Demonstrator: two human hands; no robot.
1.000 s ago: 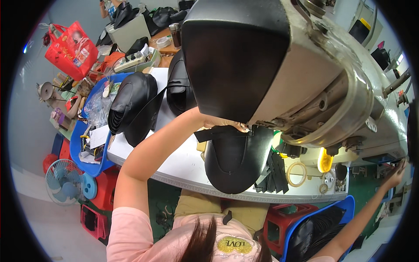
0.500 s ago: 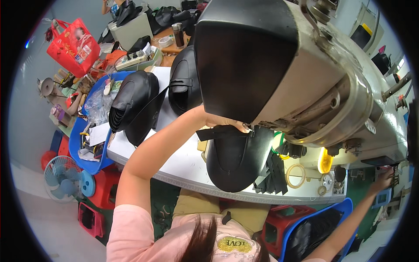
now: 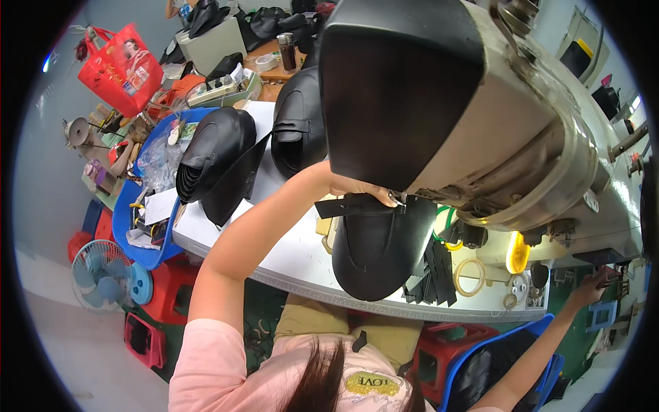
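Observation:
Under the head of a sewing machine (image 3: 405, 89) lies a black shoe upper (image 3: 371, 257) with a rounded toe toward me. Across its top runs a flat black strap (image 3: 343, 206), one end under the machine's needle area. My left hand (image 3: 360, 187) is closed on this strap, its thumb pressing close to the presser foot; the machine head hides part of the fingers. Far to the right, my right hand (image 3: 587, 292) reaches out below the machine's far end; its fingers are too small and blurred to make out.
Nested black uppers (image 3: 216, 141) and another stack (image 3: 295, 137) stand on the white table (image 3: 268, 250) at left. Loose black strips (image 3: 434, 275) and a tape roll (image 3: 469, 277) lie right of the work. A blue bin (image 3: 549, 329) with black pieces sits below.
The whole view has shifted slightly. My right hand has drawn a little to the left and down. My left hand, the strap and the upper keep about the same place under the machine.

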